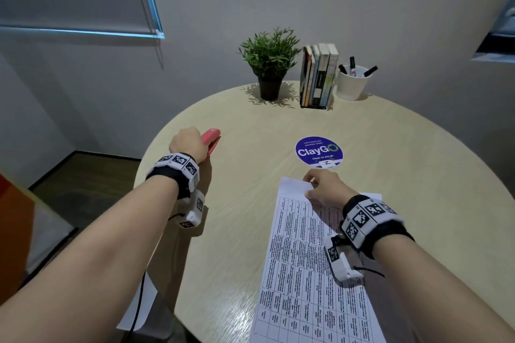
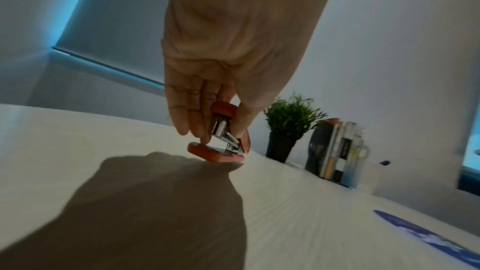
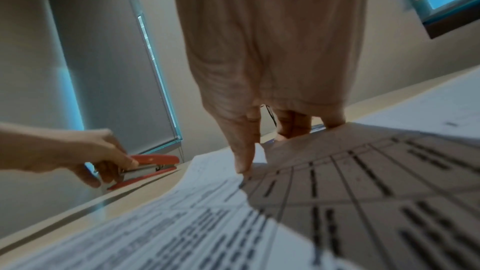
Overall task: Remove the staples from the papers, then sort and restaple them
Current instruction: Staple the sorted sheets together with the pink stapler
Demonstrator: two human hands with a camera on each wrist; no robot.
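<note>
A red stapler (image 1: 212, 139) lies near the left edge of the round wooden table (image 1: 237, 217). My left hand (image 1: 186, 145) grips its rear end, fingers on one side and thumb on the other. In the left wrist view the stapler (image 2: 221, 151) has its base on the table and its top arm raised between the fingers of my left hand (image 2: 215, 132). A stack of printed papers (image 1: 306, 273) with tables lies at front right. My right hand (image 1: 320, 186) pinches their top edge; the papers (image 3: 337, 192) curve up under my thumb (image 3: 244, 161). No staple is discernible.
A blue round ClayGo sticker (image 1: 319, 152) is on the table's middle. At the back stand a potted plant (image 1: 269, 64), a row of books (image 1: 319, 75) and a white cup with markers (image 1: 352, 82). Another white sheet (image 1: 139, 301) lies below the table's left edge.
</note>
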